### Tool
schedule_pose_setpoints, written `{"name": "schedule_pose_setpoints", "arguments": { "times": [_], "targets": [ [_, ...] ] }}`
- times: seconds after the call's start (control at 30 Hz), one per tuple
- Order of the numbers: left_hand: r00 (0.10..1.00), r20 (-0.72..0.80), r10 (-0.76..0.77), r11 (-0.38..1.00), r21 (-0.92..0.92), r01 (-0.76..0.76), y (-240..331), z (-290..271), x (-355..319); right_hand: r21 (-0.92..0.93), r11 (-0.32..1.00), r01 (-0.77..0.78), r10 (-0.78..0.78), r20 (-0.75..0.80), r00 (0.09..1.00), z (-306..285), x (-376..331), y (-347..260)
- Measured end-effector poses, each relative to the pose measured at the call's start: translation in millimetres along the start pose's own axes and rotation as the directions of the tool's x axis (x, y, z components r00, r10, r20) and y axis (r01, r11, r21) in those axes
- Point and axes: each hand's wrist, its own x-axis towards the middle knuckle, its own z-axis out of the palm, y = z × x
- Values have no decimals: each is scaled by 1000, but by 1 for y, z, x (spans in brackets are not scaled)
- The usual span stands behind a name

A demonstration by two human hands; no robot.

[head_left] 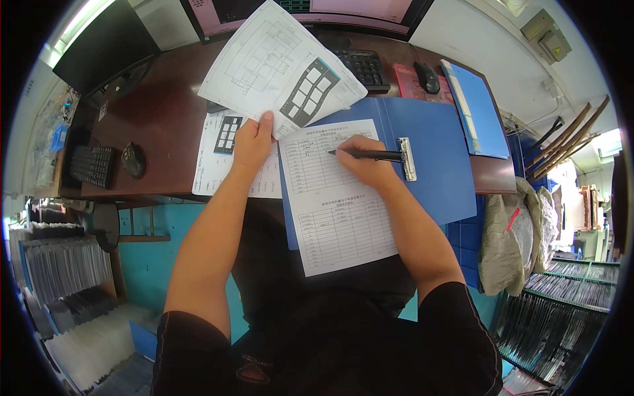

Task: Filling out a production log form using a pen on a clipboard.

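Observation:
My left hand (pixel 255 144) grips the lower edge of a drawing sheet (pixel 254 63), thumb on top. The sheet carries line drawings and a dark panel with white squares, and it is raised at a tilt over the desk. In my right hand (pixel 365 162) is a black pen (pixel 378 155), its tip at the upper table of a printed form (pixel 343 224). Some handwriting shows in the form's top rows. Beneath the form lies an open blue clip folder (pixel 432 188) with a metal clip (pixel 407 160). Another printed sheet (pixel 206 168) lies partly under my left forearm.
Behind the papers stand a monitor (pixel 370 20) and a keyboard (pixel 364 69). A mouse (pixel 426 78) and a second blue folder (pixel 474 109) lie to the right. At left are a dark monitor (pixel 105 43), a mouse (pixel 133 160) and a keyboard (pixel 92 166). Racks of thin sheets (pixel 69 267) flank the desk.

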Motion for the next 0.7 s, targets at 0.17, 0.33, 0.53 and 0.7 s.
{"name": "schedule_pose_setpoints", "arguments": {
  "times": [0.17, 0.33, 0.53, 0.7],
  "targets": [
    [999, -16, 39, 999, 35, -39, -2, 0, 0, -18, 1000, -1, 1, -20, 1000, -1, -1, -2],
    [999, -29, 22, 999, 33, -21, -2, 0, -1, -23, 1000, 18, -19, -44, 999, 0, -1, -2],
    [999, -40, 13, 998, 54, -11, -6, 0, 2, -31, 999, -21, 20, -58, 998, -8, 0, 3],
    [999, -30, 42, 995, 95, -39, -12, -1, 4, 42, 997, -58, 63, -122, 990, -20, -1, 8]
  ]
}}
